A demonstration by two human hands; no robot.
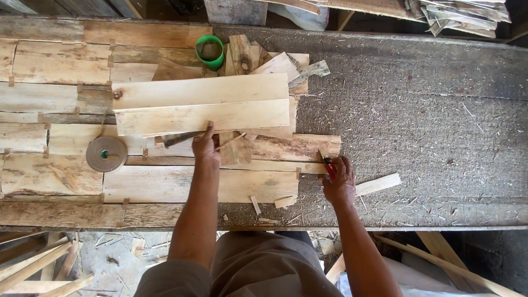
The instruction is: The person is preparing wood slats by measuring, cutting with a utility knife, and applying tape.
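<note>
Left hand [205, 144] presses flat, fingers spread, on the lower pale board [202, 117] at its near edge. Right hand [338, 179] at three o'clock closes around a red tool [329, 166], by veneer strips [291, 147]. Tape roll [106, 154] at nine.

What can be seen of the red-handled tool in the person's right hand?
Only a little of the red-handled tool shows: a short, narrow red handle with a dark tip, poking out above the fingers of the right hand, which closes around the rest. It looks like plastic, though its type cannot be told. It lies tilted, tip toward the end of a long thin wood sheet on the workbench. Whether the tip touches the wood cannot be told.
</note>
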